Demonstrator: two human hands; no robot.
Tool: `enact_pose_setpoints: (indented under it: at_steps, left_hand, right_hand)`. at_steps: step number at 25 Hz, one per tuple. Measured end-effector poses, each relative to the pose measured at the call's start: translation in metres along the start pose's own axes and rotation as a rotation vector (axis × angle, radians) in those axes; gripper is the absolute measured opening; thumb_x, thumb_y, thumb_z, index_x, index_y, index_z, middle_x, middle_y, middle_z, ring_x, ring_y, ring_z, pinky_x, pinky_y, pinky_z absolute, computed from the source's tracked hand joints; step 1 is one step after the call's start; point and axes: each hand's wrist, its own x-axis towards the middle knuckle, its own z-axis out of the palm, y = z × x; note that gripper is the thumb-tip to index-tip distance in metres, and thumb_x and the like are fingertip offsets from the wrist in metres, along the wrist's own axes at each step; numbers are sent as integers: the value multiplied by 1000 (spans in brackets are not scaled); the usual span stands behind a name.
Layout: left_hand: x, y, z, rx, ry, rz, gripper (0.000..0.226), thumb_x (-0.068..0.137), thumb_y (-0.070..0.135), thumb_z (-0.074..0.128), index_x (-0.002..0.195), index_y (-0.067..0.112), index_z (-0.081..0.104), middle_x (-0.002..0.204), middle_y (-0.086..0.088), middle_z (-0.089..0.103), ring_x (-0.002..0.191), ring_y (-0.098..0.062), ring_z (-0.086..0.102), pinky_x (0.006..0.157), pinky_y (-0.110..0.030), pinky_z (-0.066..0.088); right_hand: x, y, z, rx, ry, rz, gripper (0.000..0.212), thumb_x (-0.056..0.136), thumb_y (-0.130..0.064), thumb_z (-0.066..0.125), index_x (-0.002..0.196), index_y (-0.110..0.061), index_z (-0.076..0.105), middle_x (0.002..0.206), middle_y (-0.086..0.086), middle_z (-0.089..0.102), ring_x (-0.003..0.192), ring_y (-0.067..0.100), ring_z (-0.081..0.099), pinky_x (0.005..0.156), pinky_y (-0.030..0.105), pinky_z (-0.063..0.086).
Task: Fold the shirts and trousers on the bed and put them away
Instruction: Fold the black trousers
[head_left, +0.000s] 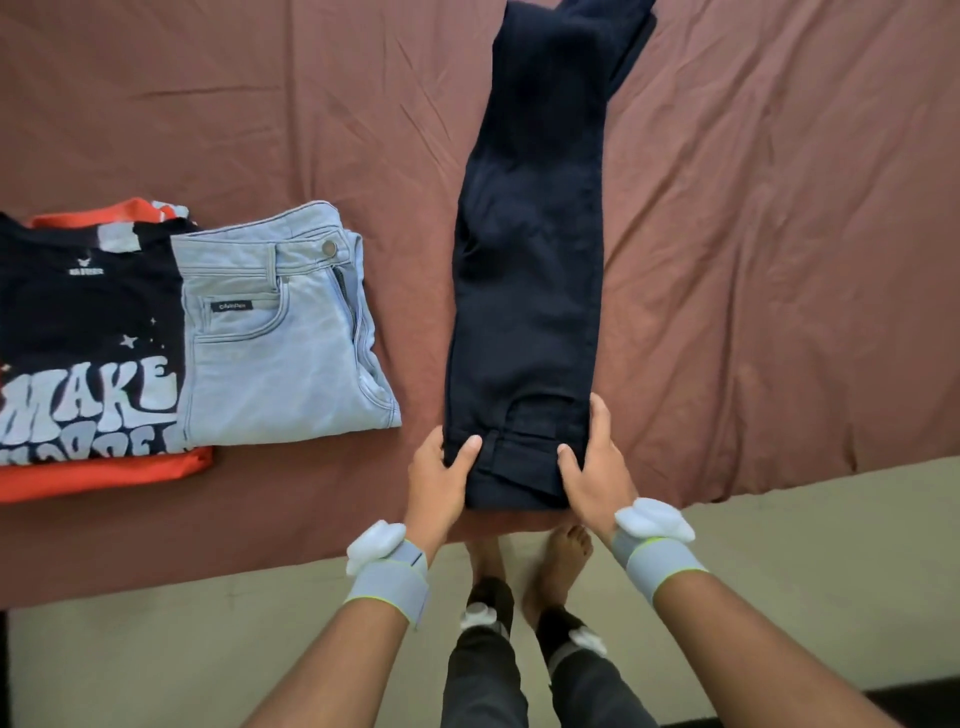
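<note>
Dark navy trousers (530, 270) lie lengthwise on the bed, legs stacked, stretching from the near edge to the top of the view. My left hand (441, 473) grips the waistband's left side, thumb on top. My right hand (592, 467) grips the waistband's right side the same way. To the left lie folded light blue jeans (280, 332). Beside them a folded black printed T-shirt (88, 338) sits on a folded orange shirt (104, 473).
The bed carries a wrinkled maroon sheet (753, 260), with bare sheet right of the trousers. Its near edge runs across the lower view. Below it is a beige floor (156, 665), where my bare feet stand against the bed.
</note>
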Motion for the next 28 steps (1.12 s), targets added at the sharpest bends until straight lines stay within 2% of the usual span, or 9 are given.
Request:
enact_pose_setpoints:
  at_steps: [4, 7, 11, 16, 19, 21, 24, 26, 28]
  left_hand:
    - [14, 10, -11, -130, -99, -48, 55, 74, 51, 72, 123, 32, 53, 109, 4, 73, 104, -14, 68, 93, -36, 53]
    - [34, 21, -15, -65, -183, -46, 52, 75, 39, 74, 122, 35, 53, 110, 4, 73, 104, -14, 68, 95, -41, 53]
    - [-2, 7, -19, -32, -213, -64, 42, 80, 20, 73, 116, 36, 57, 114, 3, 71, 103, -14, 69, 95, -48, 54]
    - [-35, 23, -43, -114, -231, -151, 85, 79, 21, 74, 140, 57, 27, 102, -15, 74, 91, -31, 71, 89, -54, 55]
    - [-26, 97, -48, -279, -336, -14, 42, 88, 9, 65, 126, 26, 60, 109, -7, 73, 101, -24, 65, 96, -42, 51]
    - [12, 162, -45, -290, -316, 58, 16, 86, 26, 64, 98, 18, 70, 93, 0, 71, 93, -18, 64, 89, -35, 49]
    - [87, 243, -36, -251, -277, 64, 27, 94, 50, 55, 90, 24, 62, 71, 7, 60, 63, -8, 57, 69, -23, 46]
    - [133, 235, -32, -9, -264, 135, 29, 96, 48, 56, 109, 23, 61, 92, 9, 64, 79, -3, 57, 72, -17, 42]
    - [154, 196, -23, 149, -333, 65, 39, 94, 35, 64, 125, 14, 52, 117, 3, 64, 104, -7, 58, 77, -10, 46]
  right_hand:
    - [-5, 10, -5, 55, -48, -113, 84, 88, -8, 48, 147, -53, 7, 149, -9, 35, 128, 18, 47, 108, 37, 37]
    - [0, 4, -9, 155, -38, -172, 74, 86, -6, 57, 139, -53, 36, 132, -17, 50, 121, 2, 50, 104, 22, 39]
    - [-29, 22, -5, 196, -101, -117, 48, 77, -5, 61, 110, -40, 66, 115, -21, 66, 114, -1, 58, 103, 27, 44]
    - [-54, 0, -25, 506, -248, 44, 38, 65, -12, 45, 89, -19, 74, 81, -8, 71, 80, 11, 65, 70, 21, 49]
    - [-36, -50, -65, 721, -204, -53, 32, 68, -10, 43, 83, -5, 72, 68, -2, 64, 56, 7, 50, 51, 19, 39]
    - [-1, -87, -95, 970, -187, -90, 29, 81, -9, 41, 93, -4, 67, 82, 8, 69, 65, 16, 63, 59, 24, 49]
    - [75, -133, -126, 1059, -86, -23, 36, 98, -27, 39, 126, -10, 53, 85, 11, 68, 60, 16, 61, 55, 23, 48]
    - [115, -133, -120, 848, 100, 60, 48, 97, -31, 53, 138, -10, 41, 82, 3, 59, 55, 7, 51, 47, 19, 41]
    - [129, -109, -99, 643, 106, 209, 57, 92, -31, 63, 140, -17, 36, 100, -1, 52, 75, 7, 53, 57, 22, 44]
